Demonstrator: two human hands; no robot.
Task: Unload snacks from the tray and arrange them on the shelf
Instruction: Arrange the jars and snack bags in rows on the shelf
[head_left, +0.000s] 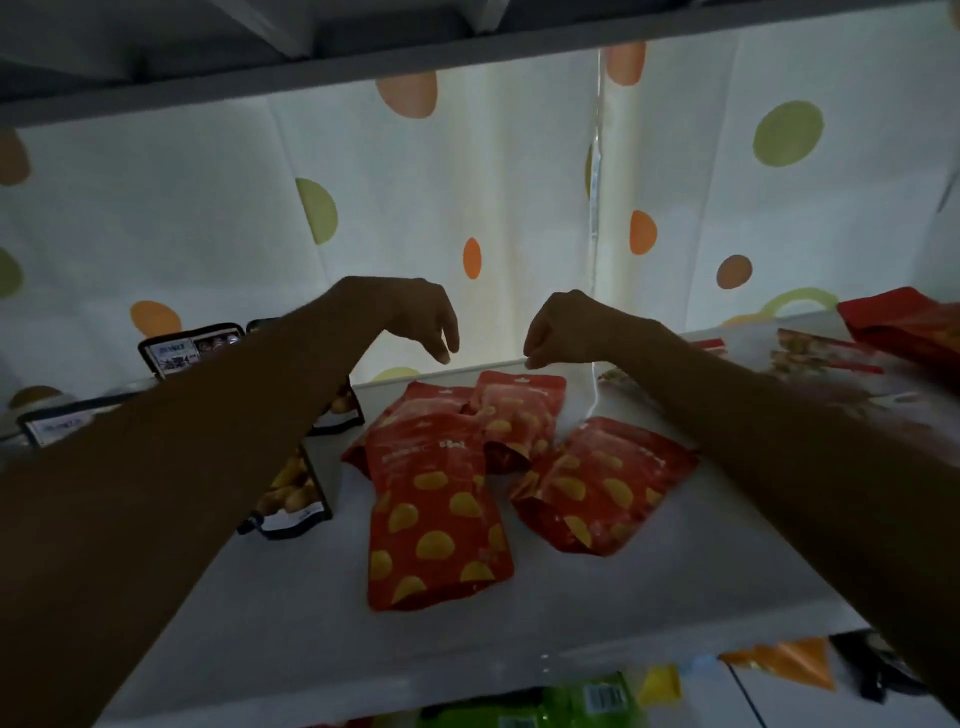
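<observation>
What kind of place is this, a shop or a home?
Probably a small shop or a storeroom, though I cannot be sure. Several identical red snack pouches lie on a white shelf, black-edged packets lie beside them, and a dotted curtain hangs behind.

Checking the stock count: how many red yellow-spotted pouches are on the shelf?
4, maybe more hidden underneath. Front red yellow-spotted foil pouch at centre; one partly under it behind; one at the back; one to the right. All lie flat on the white shelf.

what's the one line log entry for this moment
left hand: empty, open | right hand: empty, curled | red pouches: flat on shelf
</observation>
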